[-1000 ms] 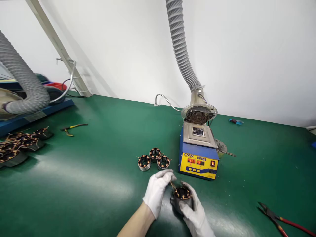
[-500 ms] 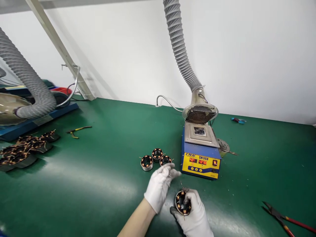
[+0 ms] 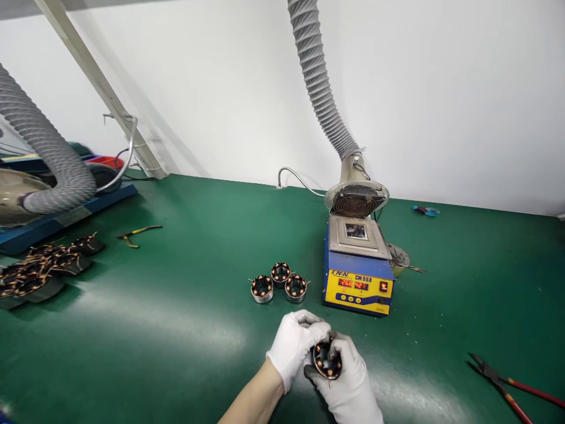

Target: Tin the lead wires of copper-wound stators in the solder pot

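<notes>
My right hand (image 3: 351,377), in a white glove with dark-stained fingers, grips a motor stator (image 3: 320,366), a ring with copper windings inside. A short wire sticks out at its lower edge. At the ring's upper left edge is my left hand (image 3: 298,341), also white-gloved, its fingers pinched together; whatever lies between them is hidden. Just beyond my hands, three similar stators stand close together on the green table: a left one (image 3: 262,288), a rear one (image 3: 281,273) and a right one (image 3: 295,287), with thin wire ends jutting out.
A blue and yellow solder pot (image 3: 358,282) with a lit display stands ahead, under an extraction hood (image 3: 356,197). Beside it is a small tin (image 3: 398,259). Long red-handled cutters (image 3: 494,377) lie at right, a yellow-handled tool (image 3: 132,234) at left, near many stators (image 3: 42,268).
My left hand has moved down and right from near the three stators to the held one, and its fingers have closed at the rim. My right hand keeps its hold.
</notes>
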### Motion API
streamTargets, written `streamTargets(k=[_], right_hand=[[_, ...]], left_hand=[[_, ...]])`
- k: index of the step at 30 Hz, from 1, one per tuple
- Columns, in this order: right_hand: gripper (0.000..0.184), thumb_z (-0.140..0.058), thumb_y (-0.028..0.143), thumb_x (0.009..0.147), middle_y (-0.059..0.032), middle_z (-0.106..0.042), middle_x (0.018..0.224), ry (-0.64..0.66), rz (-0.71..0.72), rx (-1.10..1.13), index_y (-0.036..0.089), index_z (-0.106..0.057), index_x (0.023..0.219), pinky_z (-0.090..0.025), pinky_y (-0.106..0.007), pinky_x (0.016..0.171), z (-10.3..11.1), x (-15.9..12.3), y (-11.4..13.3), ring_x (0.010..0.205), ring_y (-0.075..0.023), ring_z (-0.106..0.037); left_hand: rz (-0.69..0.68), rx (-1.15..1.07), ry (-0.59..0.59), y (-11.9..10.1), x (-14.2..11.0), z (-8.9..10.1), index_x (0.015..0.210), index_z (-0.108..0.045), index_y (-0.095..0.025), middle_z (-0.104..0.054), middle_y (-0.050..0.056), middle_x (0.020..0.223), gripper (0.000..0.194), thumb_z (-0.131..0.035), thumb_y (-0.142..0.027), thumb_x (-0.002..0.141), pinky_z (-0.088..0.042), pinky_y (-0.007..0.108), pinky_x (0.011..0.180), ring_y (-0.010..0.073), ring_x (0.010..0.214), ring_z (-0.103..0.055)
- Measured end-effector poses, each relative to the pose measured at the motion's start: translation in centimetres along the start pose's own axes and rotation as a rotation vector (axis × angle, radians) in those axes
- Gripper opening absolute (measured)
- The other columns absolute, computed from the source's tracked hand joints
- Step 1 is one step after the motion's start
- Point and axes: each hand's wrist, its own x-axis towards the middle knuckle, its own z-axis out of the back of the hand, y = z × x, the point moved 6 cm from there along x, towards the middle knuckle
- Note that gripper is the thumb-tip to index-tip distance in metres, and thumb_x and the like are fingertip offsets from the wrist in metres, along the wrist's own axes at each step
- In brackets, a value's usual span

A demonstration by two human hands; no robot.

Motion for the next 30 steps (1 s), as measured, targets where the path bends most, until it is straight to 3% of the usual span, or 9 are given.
streamTargets(k=[7, 10, 13, 17, 20, 22, 25, 27, 30], right_hand=[[0.036, -0.079, 0.026, 0.053, -0.0064, -0.064, 0.089, -0.032, -0.07, 0.089, 0.025, -0.052, 0.077, -0.046, -0.036, 0.068, 0.1, -0.4, -1.1, 0.079, -0.0259, -0.06], [0.039, -0.078, 0.03, 0.056, -0.0069, -0.064, 0.096, -0.02, -0.067, 0.126, 0.026, -0.053, 0.085, -0.046, -0.037, 0.071, -0.3, -1.0, -1.9, 0.084, -0.0261, -0.061], [0.058, -0.078, 0.032, 0.057, -0.0082, -0.065, 0.101, -0.037, -0.08, 0.125, 0.026, -0.051, 0.109, -0.047, -0.039, 0.075, -0.5, -1.5, -2.5, 0.086, -0.0274, -0.062], [0.058, -0.076, 0.033, 0.059, -0.01, -0.067, 0.1, -0.034, -0.076, 0.076, 0.024, -0.053, 0.112, -0.048, -0.043, 0.077, 0.0, -1.0, -2.0, 0.086, -0.0294, -0.063], [0.055, -0.075, 0.034, 0.058, -0.0118, -0.067, 0.101, 0.032, -0.128, 0.08, 0.022, -0.055, 0.108, -0.048, -0.045, 0.079, 0.3, -0.5, -1.7, 0.088, -0.0312, -0.063], [0.065, -0.076, 0.035, 0.055, -0.014, -0.064, 0.107, 0.058, -0.174, 0.076, 0.02, -0.051, 0.114, -0.047, -0.047, 0.083, 0.3, -0.5, -1.9, 0.093, -0.0323, -0.061], [0.072, -0.078, 0.032, 0.048, -0.0149, -0.062, 0.11, 0.051, -0.263, 0.05, 0.02, -0.048, 0.113, -0.045, -0.047, 0.087, 0.0, -1.1, -2.4, 0.097, -0.0326, -0.059], [0.064, -0.076, 0.028, 0.045, -0.0113, -0.065, 0.1, 0.038, -0.382, 0.067, 0.022, -0.049, 0.103, -0.047, -0.045, 0.083, -0.1, -1.3, -3.1, 0.09, -0.0302, -0.061], [0.05, -0.072, 0.023, 0.043, -0.003, -0.067, 0.078, 0.057, -0.561, 0.299, 0.023, -0.049, 0.088, -0.05, -0.036, 0.066, 1.0, -0.2, -3.8, 0.069, -0.0236, -0.063]], left_hand=[[-0.278, -0.027, -0.244, -3.2, 0.1, 3.3, 0.075, -0.068, -0.013, -0.069, 0.008, 0.076, 0.029, -0.07, -0.037, 0.06, -0.047, 0.031, 0.076, 0.0225, 0.077, -0.063], [-0.213, 0.136, -0.045, -3.3, 0.2, 3.2, 0.086, -0.069, -0.013, -0.069, 0.007, 0.085, 0.033, -0.069, -0.037, 0.064, -0.045, 0.03, 0.08, 0.0234, 0.087, -0.061], [-0.05, 0.243, 0.207, -1.9, -0.3, 1.9, 0.083, -0.07, -0.014, -0.068, 0.004, 0.078, 0.026, -0.069, -0.032, 0.064, -0.044, 0.027, 0.074, 0.0205, 0.079, -0.06], [-0.026, 0.166, 0.237, -0.9, -0.7, 1.2, 0.07, -0.069, -0.012, -0.06, -0.001, 0.057, 0.017, -0.063, -0.027, 0.066, -0.041, 0.024, 0.06, 0.0126, 0.056, -0.051], [-0.047, 0.177, 0.225, -0.8, -0.4, 0.9, 0.069, -0.07, -0.012, -0.06, 0.0, 0.056, 0.016, -0.062, -0.026, 0.065, -0.041, 0.024, 0.059, 0.0126, 0.055, -0.051], [-0.095, 0.175, 0.137, -1.5, 0.0, 1.3, 0.074, -0.071, -0.012, -0.065, 0.002, 0.062, 0.021, -0.062, -0.029, 0.066, -0.044, 0.025, 0.062, 0.0154, 0.06, -0.056], [-0.192, 0.178, -0.131, -3.4, -0.4, 3.3, 0.086, -0.071, -0.011, -0.07, 0.007, 0.076, 0.033, -0.062, -0.035, 0.065, -0.049, 0.029, 0.07, 0.0211, 0.071, -0.061], [-0.242, 0.266, -0.247, -4.4, -1.8, 4.9, 0.091, -0.07, -0.013, -0.07, 0.008, 0.084, 0.037, -0.059, -0.039, 0.068, -0.051, 0.031, 0.073, 0.0236, 0.078, -0.063], [-0.374, 0.615, -0.295, -3.9, -5.3, 7.2, 0.086, -0.072, -0.023, -0.07, 0.004, 0.094, 0.028, -0.057, -0.043, 0.073, -0.051, 0.032, 0.082, 0.025, 0.092, -0.063]])
